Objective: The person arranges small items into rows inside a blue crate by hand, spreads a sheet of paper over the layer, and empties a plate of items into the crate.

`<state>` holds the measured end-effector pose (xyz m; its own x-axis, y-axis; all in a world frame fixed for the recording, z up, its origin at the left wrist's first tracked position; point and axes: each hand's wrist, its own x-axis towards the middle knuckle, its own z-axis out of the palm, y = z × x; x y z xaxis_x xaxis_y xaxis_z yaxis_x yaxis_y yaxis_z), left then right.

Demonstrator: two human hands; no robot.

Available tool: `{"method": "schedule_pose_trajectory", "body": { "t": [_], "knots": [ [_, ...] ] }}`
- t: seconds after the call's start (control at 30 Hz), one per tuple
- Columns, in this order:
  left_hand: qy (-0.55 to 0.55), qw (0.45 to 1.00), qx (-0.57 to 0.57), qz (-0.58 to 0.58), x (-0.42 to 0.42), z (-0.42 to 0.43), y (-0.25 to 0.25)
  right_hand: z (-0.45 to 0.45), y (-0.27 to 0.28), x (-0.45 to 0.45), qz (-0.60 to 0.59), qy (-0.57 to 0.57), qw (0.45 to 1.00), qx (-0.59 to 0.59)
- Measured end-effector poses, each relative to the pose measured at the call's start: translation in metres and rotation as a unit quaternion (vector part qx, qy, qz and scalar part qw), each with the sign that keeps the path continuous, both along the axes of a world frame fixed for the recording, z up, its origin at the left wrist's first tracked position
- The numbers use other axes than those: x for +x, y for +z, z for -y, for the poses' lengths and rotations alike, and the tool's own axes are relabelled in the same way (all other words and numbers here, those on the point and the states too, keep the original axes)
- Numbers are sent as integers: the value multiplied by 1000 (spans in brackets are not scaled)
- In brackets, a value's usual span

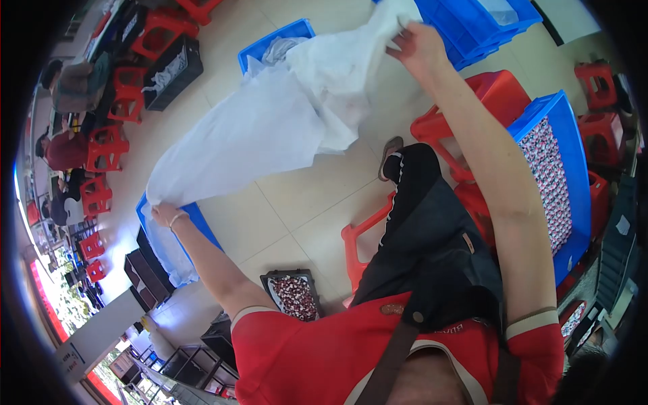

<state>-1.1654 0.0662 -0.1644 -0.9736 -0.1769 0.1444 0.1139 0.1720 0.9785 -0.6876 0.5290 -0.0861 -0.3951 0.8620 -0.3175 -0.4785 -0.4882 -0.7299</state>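
A large white translucent sheet (250, 128) is stretched out in the air between my two hands. My left hand (164, 213) pinches its lower left corner, above a blue crate (204, 226) with whitish sheeting in it. At the upper right, my right hand (420, 48) grips the other end, with some fingers spread and the thumb side against the sheet. The sheet hangs loose and creased in the middle. Behind its upper edge, a blue bin (297, 29) holds crumpled clear plastic.
A blue crate (576, 182) of small red, white and dark pieces stands right, beside red stools (503, 98). A black tray (272, 275) of similar pieces lies on the floor. Stacked blue crates (459, 40) stand upper right. Seated people (71, 145) are at far left, near a black crate (185, 81).
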Motion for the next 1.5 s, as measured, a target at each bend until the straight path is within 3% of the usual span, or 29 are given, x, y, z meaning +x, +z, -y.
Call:
{"method": "schedule_pose_trajectory", "body": {
  "t": [0.07,0.13,0.17,0.2,0.23,0.27,0.3,0.37,0.43,0.57,0.6,0.67,0.7,0.77,0.83,0.87,0.9,0.97,1.03,1.1,1.2,1.23,1.3,1.37,1.43,1.47,1.5],
  "knots": [
    [102,980,-164,-54,21,46,-1,-9,30,-24,-39,12,999,-6],
    [175,934,-304,-63,18,137,-42,-21,42,-42,-60,32,998,0],
    [228,876,-425,33,65,139,-19,-20,51,-49,-61,33,998,0],
    [216,891,-398,-4,88,171,-34,-17,62,-57,-71,44,997,0],
    [214,860,-461,-36,100,218,-60,-13,69,-65,-79,55,995,0],
    [182,864,-467,-40,151,212,-44,-10,71,-72,-87,81,993,-1],
    [183,799,-569,69,163,255,-64,3,82,-80,-102,84,991,-4],
    [204,777,-562,197,238,227,-30,17,82,-98,-166,117,978,-40],
    [231,746,-568,258,268,254,-47,30,77,-111,-216,166,960,-66],
    [199,734,-591,271,321,244,-54,56,82,-137,-280,150,944,-91],
    [147,715,-646,223,318,290,-95,59,78,-143,-280,153,943,-94],
    [125,725,-638,227,324,295,-110,61,67,-153,-368,180,902,-134],
    [100,735,-631,228,331,291,-112,61,57,-155,-365,185,903,-134],
    [108,737,-629,221,336,269,-109,61,29,-145,-281,216,935,-27],
    [75,778,-595,186,329,239,-100,51,-33,-126,44,275,960,-22],
    [39,778,-602,173,323,218,-91,56,-39,-103,215,329,916,78],
    [2,777,-608,160,319,194,-81,68,-42,-75,378,368,831,173],
    [-85,790,-589,145,313,150,-66,93,-57,-30,367,344,845,181],
    [-172,829,-530,52,317,101,-52,112,-70,15,286,416,858,100],
    [-265,857,-442,-17,326,49,-35,141,-81,54,320,454,817,152],
    [-395,852,-334,-75,381,-58,49,197,-55,109,234,487,838,82],
    [-431,846,-303,-79,398,-79,67,209,-49,120,233,481,841,81],
    [-516,809,-180,-216,431,-109,87,229,-36,142,142,431,885,100],
    [-568,777,-119,-243,464,-131,101,238,-20,164,91,408,901,114],
    [-610,720,-138,-300,494,-142,113,249,-9,182,59,309,934,170],
    [-620,699,-135,-330,509,-147,118,251,23,192,44,289,940,177],
    [-630,670,-128,-372,523,-152,122,255,31,204,91,273,942,173]
  ]
}}
